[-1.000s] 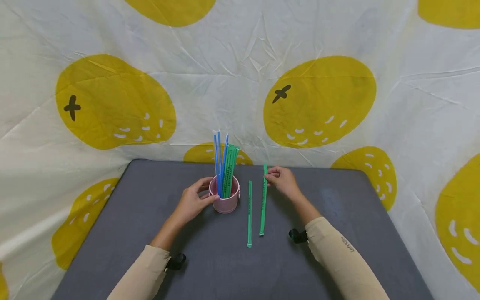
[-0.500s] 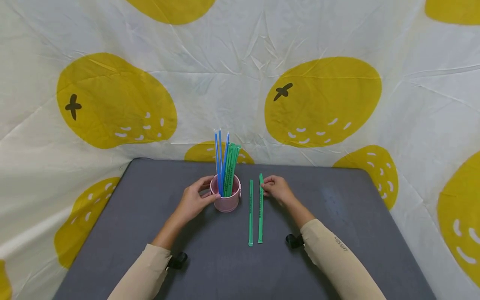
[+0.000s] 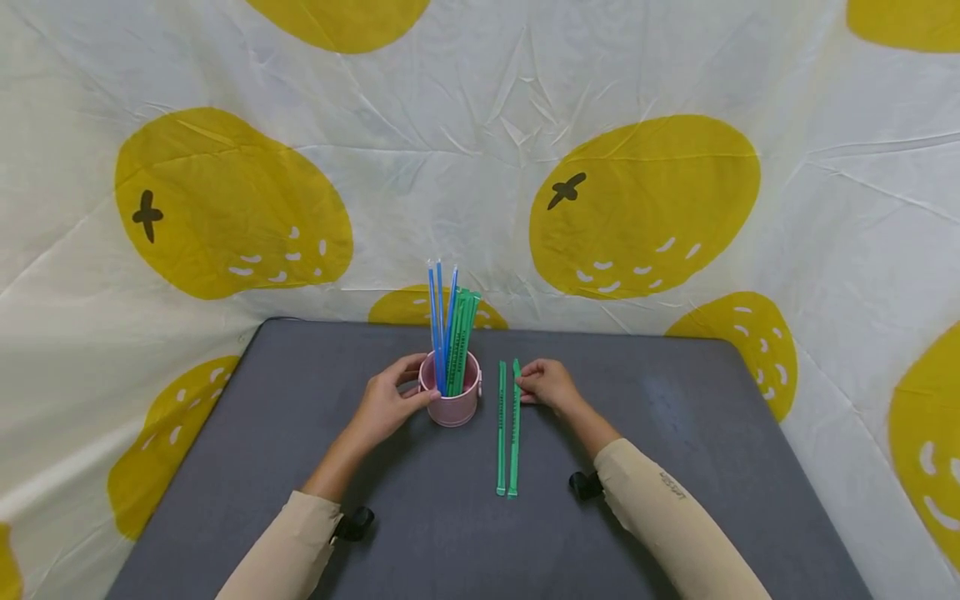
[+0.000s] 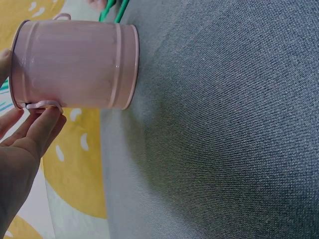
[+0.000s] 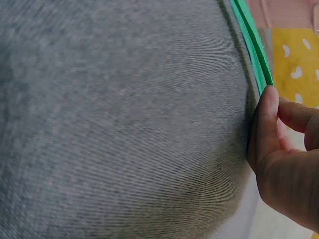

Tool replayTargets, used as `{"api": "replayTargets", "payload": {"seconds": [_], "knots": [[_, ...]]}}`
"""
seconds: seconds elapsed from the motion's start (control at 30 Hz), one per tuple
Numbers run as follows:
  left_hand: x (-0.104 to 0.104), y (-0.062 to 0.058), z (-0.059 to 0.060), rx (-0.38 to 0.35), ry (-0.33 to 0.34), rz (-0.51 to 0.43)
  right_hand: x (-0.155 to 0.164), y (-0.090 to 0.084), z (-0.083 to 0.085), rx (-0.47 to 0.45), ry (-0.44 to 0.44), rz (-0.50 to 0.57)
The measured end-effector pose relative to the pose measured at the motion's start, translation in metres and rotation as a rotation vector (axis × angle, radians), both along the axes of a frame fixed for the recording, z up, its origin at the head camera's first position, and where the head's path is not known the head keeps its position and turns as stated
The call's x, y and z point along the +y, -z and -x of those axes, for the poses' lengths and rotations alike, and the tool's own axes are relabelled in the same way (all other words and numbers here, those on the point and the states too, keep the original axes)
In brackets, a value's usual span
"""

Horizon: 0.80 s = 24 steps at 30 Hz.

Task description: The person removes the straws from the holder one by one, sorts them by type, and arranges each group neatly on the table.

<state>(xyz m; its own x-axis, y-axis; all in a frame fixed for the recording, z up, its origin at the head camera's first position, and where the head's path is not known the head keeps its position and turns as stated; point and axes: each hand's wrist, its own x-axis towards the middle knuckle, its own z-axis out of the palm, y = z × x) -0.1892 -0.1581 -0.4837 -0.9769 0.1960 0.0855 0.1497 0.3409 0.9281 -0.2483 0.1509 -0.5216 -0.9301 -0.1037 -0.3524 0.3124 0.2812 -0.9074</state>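
A small pink bucket (image 3: 454, 412) stands upright on the table, left of two green straws. Several blue straws in clear wrappers (image 3: 437, 321) and green wrapped straws (image 3: 463, 333) lean inside it. My left hand (image 3: 385, 406) grips the bucket's left side, thumb at the front of the rim; in the left wrist view its fingers touch the handle loop (image 4: 46, 104). My right hand (image 3: 551, 387) pinches a green wrapped straw (image 3: 514, 446) near its far end. Close beside that straw, another green wrapped straw (image 3: 501, 442) lies almost parallel on the table.
Everything stands on a dark grey table (image 3: 645, 508). Behind it hangs a white cloth (image 3: 450, 192) with large yellow fruit prints. A black wrist camera (image 3: 354, 523) sits on the left wrist, another black camera (image 3: 585, 486) on the right.
My right hand has moved left and towards me with its straw, bringing it from a wider gap to close beside the lying straw. The left hand and bucket have stayed put.
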Motion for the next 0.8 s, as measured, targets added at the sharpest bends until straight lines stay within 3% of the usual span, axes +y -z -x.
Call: {"api": "replayTargets", "payload": {"seconds": [0.23,0.8], "knots": [[0.0003,-0.0024,-0.0005,-0.011,0.001,0.006,-0.0040,0.0054,0.0000,0.068,-0.005,-0.154],[0.0008,-0.0019,-0.0007,-0.010,-0.005,0.011,-0.0083,-0.0011,-0.0012,0.146,-0.042,-0.285]]}}
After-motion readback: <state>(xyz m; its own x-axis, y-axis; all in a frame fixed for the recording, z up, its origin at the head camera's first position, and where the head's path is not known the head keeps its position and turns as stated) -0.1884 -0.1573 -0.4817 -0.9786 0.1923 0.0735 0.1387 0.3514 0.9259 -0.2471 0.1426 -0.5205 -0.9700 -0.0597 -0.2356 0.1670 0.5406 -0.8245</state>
